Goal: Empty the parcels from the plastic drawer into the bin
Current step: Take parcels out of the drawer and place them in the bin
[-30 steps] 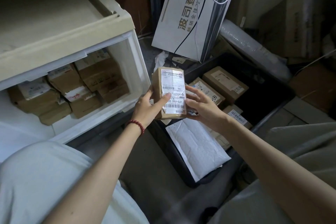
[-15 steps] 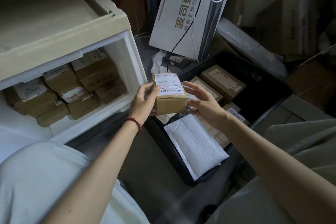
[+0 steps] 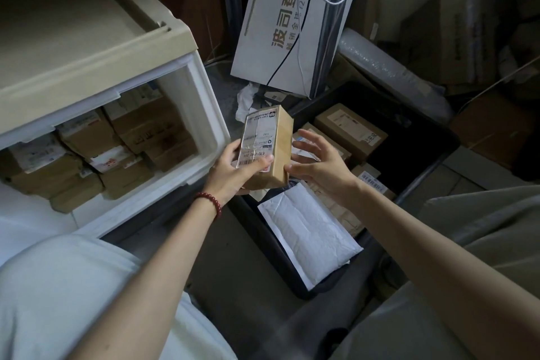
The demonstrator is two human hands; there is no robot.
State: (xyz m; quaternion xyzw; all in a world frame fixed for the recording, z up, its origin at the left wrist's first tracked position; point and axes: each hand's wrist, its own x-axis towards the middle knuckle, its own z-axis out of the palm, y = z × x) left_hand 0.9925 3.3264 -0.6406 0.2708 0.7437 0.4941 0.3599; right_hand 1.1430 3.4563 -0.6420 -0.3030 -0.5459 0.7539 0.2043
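Far left, the white plastic drawer (image 3: 209,126) sits under its cream top. It is packed with brown cardboard parcels (image 3: 140,126), and their white shipping labels are too small to read.

Moving in, a red bead bracelet (image 3: 209,202) circles the wrist. The left hand (image 3: 233,169) grips a taped brown cardboard parcel (image 3: 270,143), with the thumb laid across the label and the fingers curled underneath. The parcel is held up, tilted, between the drawer and the near left edge of the black plastic bin (image 3: 432,128). Its white label is under glossy tape. A number beginning "470-" can be made out near the thumb, and the rest is blurred.

Just beside it is the right hand (image 3: 323,162), fingers (image 3: 311,137) spread and straight, holding nothing. The thumb comes close to the parcel's lower right edge, but I cannot tell if it touches.

Below the hands, a white padded mailer (image 3: 309,238) lies in the near end of the bin. Past it are brown cardboard boxes (image 3: 349,128) with white labels, one barcode visible but no legible text.

Behind the bin, a white paper carrier bag (image 3: 280,32) leans upright, printed in brown with "波司登" and a smaller line I can't read. On the right lies a roll of clear bubble wrap (image 3: 388,73).
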